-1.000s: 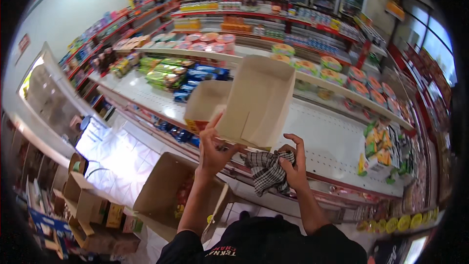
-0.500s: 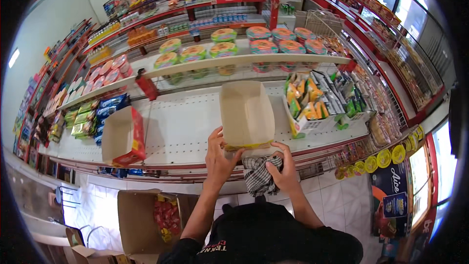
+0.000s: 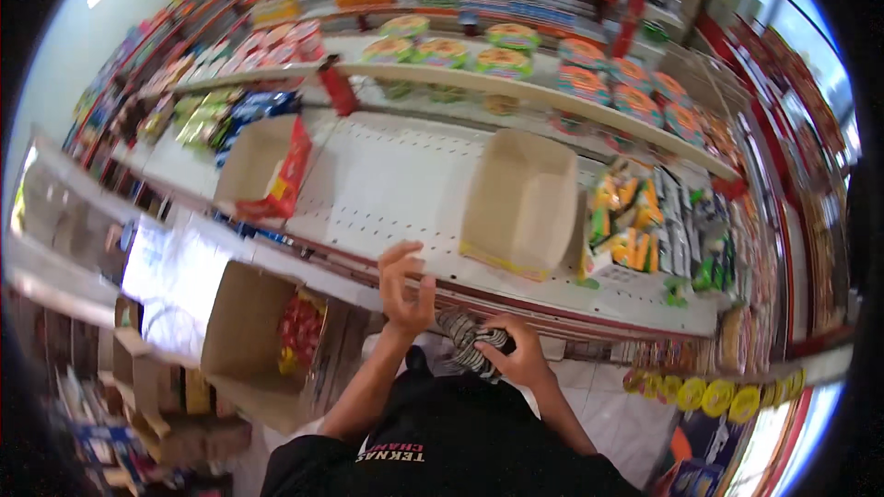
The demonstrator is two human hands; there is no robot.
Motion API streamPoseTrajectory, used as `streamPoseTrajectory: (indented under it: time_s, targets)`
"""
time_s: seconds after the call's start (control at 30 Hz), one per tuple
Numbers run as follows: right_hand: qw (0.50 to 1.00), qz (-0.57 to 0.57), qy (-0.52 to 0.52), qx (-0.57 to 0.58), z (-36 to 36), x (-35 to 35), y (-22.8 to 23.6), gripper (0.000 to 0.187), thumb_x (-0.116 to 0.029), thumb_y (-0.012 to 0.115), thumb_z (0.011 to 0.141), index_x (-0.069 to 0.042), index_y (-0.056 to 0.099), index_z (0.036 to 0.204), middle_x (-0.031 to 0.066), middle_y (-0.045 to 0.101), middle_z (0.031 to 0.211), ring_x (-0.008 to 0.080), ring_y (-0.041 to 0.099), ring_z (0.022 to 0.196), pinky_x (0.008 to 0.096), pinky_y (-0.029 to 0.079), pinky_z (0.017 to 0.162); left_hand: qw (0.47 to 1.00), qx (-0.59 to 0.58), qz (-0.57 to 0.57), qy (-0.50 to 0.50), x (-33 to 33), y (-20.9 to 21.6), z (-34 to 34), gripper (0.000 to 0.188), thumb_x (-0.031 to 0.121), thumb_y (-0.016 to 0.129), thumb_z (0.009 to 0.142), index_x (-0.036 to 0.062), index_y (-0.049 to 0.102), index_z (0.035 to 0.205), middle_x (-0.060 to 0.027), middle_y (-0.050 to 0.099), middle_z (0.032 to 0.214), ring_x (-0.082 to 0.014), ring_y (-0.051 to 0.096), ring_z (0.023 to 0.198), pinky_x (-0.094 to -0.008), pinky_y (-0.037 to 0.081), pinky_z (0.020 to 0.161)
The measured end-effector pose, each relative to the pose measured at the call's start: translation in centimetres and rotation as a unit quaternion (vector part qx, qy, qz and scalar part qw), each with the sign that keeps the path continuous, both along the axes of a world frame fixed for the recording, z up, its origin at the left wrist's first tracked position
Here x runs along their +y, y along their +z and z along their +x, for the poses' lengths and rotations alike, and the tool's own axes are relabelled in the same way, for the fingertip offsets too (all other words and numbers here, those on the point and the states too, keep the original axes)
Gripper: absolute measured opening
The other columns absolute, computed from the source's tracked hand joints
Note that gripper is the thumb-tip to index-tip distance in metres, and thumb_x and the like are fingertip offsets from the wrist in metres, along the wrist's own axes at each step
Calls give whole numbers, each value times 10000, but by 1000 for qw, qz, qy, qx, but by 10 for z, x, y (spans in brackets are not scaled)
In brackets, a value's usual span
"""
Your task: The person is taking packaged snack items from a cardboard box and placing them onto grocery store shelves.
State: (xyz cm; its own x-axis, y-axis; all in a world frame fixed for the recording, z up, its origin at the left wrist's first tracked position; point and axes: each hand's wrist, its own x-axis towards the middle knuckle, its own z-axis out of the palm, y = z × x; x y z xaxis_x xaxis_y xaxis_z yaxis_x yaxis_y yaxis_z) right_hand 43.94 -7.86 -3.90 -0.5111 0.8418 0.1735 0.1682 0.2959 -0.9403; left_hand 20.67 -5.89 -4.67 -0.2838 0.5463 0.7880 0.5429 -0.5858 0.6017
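Observation:
My left hand [image 3: 405,290] is raised in front of the shelf edge, fingers apart and holding nothing. Bunched in my right hand [image 3: 523,350] is a black-and-white checked cloth [image 3: 470,336], below the shelf's front edge. An open, empty cardboard display box [image 3: 520,198] with a yellow front lip rests on the white perforated shelf [image 3: 387,179], beyond my hands and untouched. Farther left on that shelf stands another open cardboard box [image 3: 267,170] with a red side. Just right of the empty box, a display box holds orange and green snack packets [image 3: 631,221].
Down on the left stands a large open carton [image 3: 244,336] with red packets [image 3: 302,327] inside. A rail [image 3: 516,87] runs behind the shelf, with several cup-shaped tubs [image 3: 442,52] beyond it. Yellow round packs [image 3: 709,396] hang at the lower right.
My left hand has let go of the empty cardboard box and drawn away with fingers spread. My right hand has moved back from it with the cloth. The view has swung left.

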Motion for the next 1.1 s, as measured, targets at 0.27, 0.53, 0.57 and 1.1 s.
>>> streamPoseTrajectory:
  time_s: [0.27,0.53,0.57,1.1]
  targets:
    - [970,-11,206,-131,-54,-10,-17,278,-184,773,852,-42,651,1058,125,614,1127,323,635,1009,416,507,834,962,-54,-267,27,-149,-26,-3,222,157,617,953,29,565,1127,-194,560,1221,-260,604,946,-374,497,791]
    - [961,-40,251,-113,-159,-36,-16,341,-268,723,918,-23,519,1039,160,639,962,244,655,879,367,502,734,923,-82,-377,0,-193,-42,-73,712,396,810,789,49,525,1341,-193,566,1305,-364,561,1199,-422,458,982]
    - [961,-32,235,-145,-176,-42,-17,349,-289,707,931,-26,496,1023,161,637,944,246,654,856,364,499,715,897,-84,-433,-37,-200,-41,-90,715,409,818,776,45,541,1325,-191,589,1281,-362,579,1177,-420,467,972]
    - [891,127,366,-238,-367,-115,-40,364,-40,703,808,-51,644,1167,223,508,1350,431,522,1225,442,432,1035,863,-345,-367,38,-272,-137,-271,501,389,287,1091,8,598,1183,-180,643,1174,-288,589,1170,-394,429,1035]
